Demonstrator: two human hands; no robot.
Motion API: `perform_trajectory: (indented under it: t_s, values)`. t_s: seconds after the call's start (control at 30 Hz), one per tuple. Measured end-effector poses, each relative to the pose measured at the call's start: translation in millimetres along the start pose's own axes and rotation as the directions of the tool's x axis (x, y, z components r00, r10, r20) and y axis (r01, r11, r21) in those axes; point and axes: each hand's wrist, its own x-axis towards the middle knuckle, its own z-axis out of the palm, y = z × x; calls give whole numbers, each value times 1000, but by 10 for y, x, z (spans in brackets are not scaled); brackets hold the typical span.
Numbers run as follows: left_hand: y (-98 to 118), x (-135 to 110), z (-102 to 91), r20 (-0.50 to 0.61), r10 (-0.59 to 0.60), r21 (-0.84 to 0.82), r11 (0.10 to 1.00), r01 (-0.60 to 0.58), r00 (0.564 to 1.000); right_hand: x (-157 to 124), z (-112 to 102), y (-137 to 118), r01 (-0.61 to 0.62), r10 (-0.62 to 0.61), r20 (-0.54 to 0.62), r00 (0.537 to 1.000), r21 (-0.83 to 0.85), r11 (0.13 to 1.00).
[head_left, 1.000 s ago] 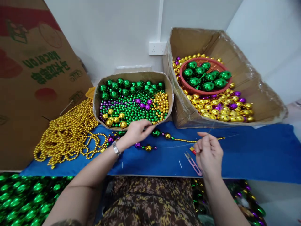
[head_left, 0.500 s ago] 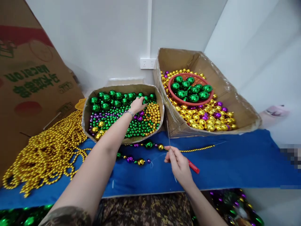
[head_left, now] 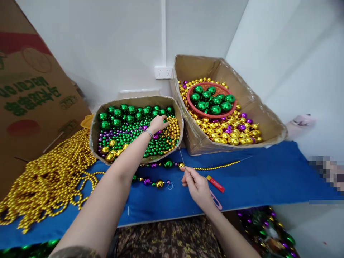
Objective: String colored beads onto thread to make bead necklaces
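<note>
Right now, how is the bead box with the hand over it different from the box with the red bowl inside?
The left box has a rounded rim; the right box has sharper corners and taller walls.
The left box holds mostly green beads; the right box holds mostly gold beads around the red bowl.
Both boxes are brown cardboard and hold shiny beads.
</note>
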Motion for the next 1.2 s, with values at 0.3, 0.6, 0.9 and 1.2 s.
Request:
perform_trajectory:
  t_s: [0.3,0.6,0.9,1.2]
  values:
    - [84,-872,-106,96,-70,-940,321,114,993,-15,-1,-9,83,-83,4,997,-192,978]
    - [284,-1455,-86,170,-183,-980,-135,146,968,-89,12,-74,152,-153,20,988,-282,947]
    - [352,-1571,-103,124,-197,-989,-106,105,973,-122,-12,-94,198,-200,23,979,-290,936]
    - [302,-1821,131,-180,-30,-928,336,-159,983,-77,26,-71,173,-178,15,984,-321,931]
